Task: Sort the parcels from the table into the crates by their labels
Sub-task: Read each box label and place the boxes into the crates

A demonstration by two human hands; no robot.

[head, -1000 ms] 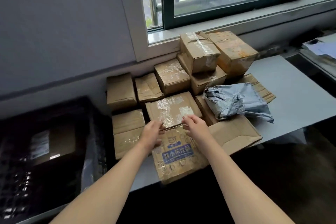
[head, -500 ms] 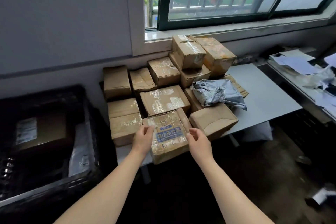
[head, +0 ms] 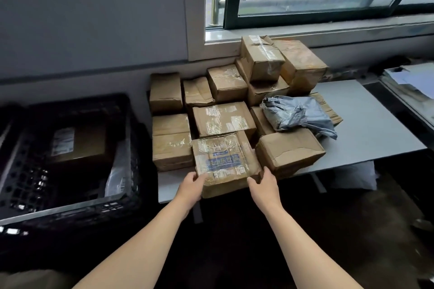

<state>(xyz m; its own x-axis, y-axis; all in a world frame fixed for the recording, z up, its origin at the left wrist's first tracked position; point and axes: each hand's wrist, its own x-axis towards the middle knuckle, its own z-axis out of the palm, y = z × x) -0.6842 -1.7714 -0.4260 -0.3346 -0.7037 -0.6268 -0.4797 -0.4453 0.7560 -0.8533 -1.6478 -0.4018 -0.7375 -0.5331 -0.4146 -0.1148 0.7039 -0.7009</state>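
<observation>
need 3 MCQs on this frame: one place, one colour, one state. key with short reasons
1. Where does the black crate stand relative to the table?
A) to its right
B) to its left
C) on top of it

2. What colour is the soft mailer bag on the pile?
A) red
B) yellow
C) grey

3. How is the blue-label box being handled?
A) gripped from both sides
B) lying untouched
C) stacked under another box

Key:
1 B, the crate sits off the table's left end.
2 C, its crumpled plastic is plainly grey.
3 A, the left hand and right hand each grip a near corner.
</observation>
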